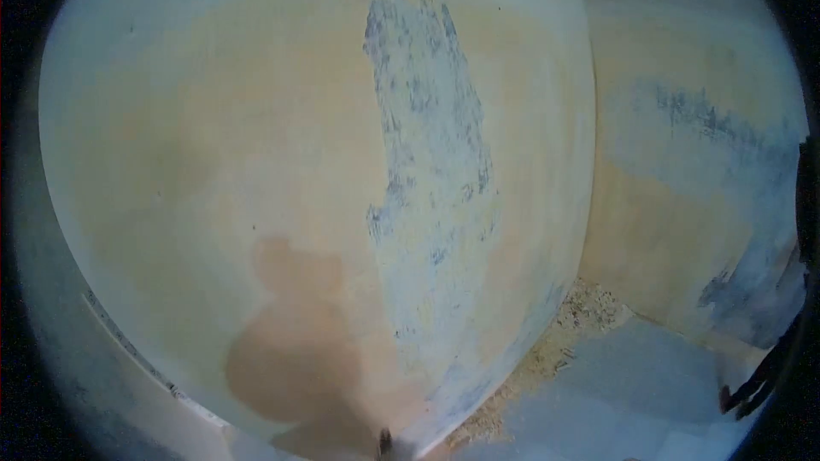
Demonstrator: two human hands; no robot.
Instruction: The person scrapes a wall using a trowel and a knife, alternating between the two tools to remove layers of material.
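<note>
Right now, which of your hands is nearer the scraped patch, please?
Probably the right hand: a dark shape low right of the scraped patch, apart. Left hand out of view.

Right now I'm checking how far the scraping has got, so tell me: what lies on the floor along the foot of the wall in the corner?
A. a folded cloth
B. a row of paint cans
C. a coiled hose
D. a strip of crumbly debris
D: a pale strip of crumbly debris lies on the floor where it meets the wall, below the scraped patch; no hands are in view.
</note>
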